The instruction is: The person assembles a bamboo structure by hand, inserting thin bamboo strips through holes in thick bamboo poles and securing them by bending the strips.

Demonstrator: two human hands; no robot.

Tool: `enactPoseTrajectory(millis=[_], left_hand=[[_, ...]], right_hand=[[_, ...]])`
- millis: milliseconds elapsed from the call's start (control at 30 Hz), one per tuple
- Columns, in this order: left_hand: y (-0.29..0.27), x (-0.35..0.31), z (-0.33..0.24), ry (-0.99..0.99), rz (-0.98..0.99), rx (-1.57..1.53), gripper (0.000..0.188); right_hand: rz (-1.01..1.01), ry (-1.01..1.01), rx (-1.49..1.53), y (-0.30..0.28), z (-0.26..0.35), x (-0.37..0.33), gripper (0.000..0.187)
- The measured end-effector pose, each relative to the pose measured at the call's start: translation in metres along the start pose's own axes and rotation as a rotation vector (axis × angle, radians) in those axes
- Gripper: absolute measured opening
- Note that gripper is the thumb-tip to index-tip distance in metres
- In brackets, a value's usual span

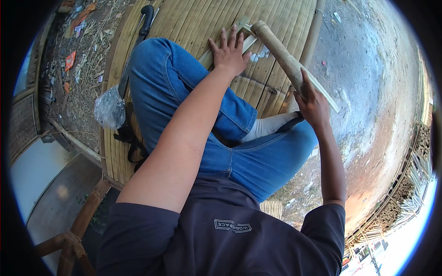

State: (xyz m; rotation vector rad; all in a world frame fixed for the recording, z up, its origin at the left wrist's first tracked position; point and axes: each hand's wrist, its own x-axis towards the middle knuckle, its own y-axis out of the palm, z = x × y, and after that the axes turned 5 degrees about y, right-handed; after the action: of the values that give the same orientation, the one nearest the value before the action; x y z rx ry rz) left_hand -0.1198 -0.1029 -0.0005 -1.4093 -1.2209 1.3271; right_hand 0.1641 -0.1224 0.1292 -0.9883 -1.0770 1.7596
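My left hand [230, 55] lies with its fingers spread, palm down, on pale flat pieces of bamboo or wood [249, 43] that rest on the slatted platform. Beyond the fingertips a small greenish-grey piece [241, 22] shows, too unclear to name. In my right hand [313, 101] is the near end of a thick round bamboo stick [278, 48], slanting away to the left so that its far end hangs close to the left fingertips. Alongside the stick runs a thin pale strip [328, 95], passing by the right hand; whether the fingers also hold it, I cannot tell.
My crossed legs in blue jeans [156, 69] sit on the bamboo slat platform [193, 18]. At its left edge are a dark curved handle [146, 18] and a clear plastic bag [110, 108]. Littered ground lies left; bamboo poles [398, 198] are stacked far right.
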Motion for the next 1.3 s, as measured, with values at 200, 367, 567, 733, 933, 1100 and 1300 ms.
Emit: enactPoseTrajectory(millis=[200, 367, 567, 733, 933, 1100, 1300], left_hand=[[0.001, 0.0, 0.0, -0.004, -0.002, 0.025, 0.078], [0.001, 0.0, -0.001, -0.016, -0.014, 0.048, 0.077], [-0.001, 0.0, -0.002, -0.028, 0.029, 0.041, 0.077], [-0.002, 0.001, -0.001, -0.017, -0.002, 0.032, 0.077], [0.0, 0.002, 0.0, -0.006, -0.014, 0.012, 0.076], [0.001, 0.003, 0.0, -0.007, -0.027, 0.033, 0.077], [0.001, 0.002, -0.002, -0.013, -0.005, 0.033, 0.077]], right_hand=[[0.004, 0.047, 0.039, 0.004, 0.01, 0.0, 0.079], [0.005, 0.08, 0.096, 0.002, 0.01, -0.007, 0.077], [0.012, 0.084, 0.065, -0.001, 0.016, -0.007, 0.079], [-0.018, 0.104, 0.025, -0.013, 0.025, -0.002, 0.08], [0.043, 0.128, 0.043, -0.018, 0.031, 0.0, 0.08], [-0.052, 0.09, 0.095, -0.007, 0.032, -0.008, 0.081], [-0.03, 0.09, 0.073, -0.004, 0.035, -0.014, 0.082]])
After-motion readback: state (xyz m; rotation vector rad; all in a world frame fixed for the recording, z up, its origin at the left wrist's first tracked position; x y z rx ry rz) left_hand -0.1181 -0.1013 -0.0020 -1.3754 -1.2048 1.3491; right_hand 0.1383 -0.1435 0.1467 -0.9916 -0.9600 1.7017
